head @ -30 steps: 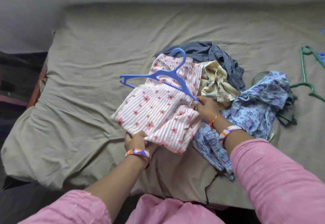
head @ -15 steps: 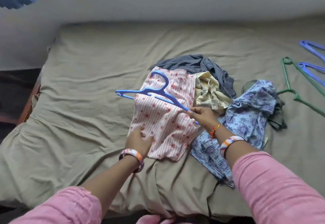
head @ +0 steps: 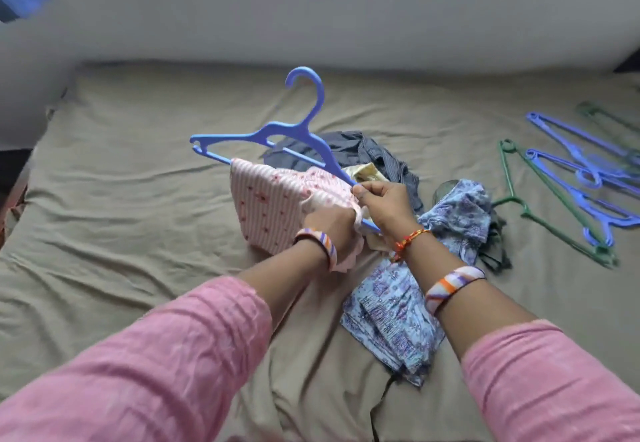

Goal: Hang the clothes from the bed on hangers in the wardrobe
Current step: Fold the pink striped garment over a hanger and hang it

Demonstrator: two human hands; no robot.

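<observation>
Threading the pink striped garment [head: 273, 204] onto the blue hanger [head: 294, 136], that's our read of the step.

Right hand [head: 384, 206] pinches the hanger's near arm end, fingers curled round it. Hanger is lifted off the bed [head: 138, 199], long axis running from our right hand up and away to the left, hook pointing up toward the wall. Far arm tip hangs free, left of the garment.

Left hand [head: 334, 223] grips a bunched edge of the garment, touching the right hand, right at the hanger's near end. Garment hangs from the lower bar, mostly below it, bottom part reaching down toward the sheet.

Key relation: cloth sits at the near end of the bar; free bar length lies away and to the left of both grips. So we judge the next slide goes along that axis, left hand feeding, right hand steadying.

Remaining clothes, the blue floral piece [head: 398, 313], dark striped piece [head: 367, 150] and yellow piece [head: 367, 173], lie on the bed just right of the hands. Spare hangers [head: 568, 181] well apart, far right. Wardrobe not in view.
</observation>
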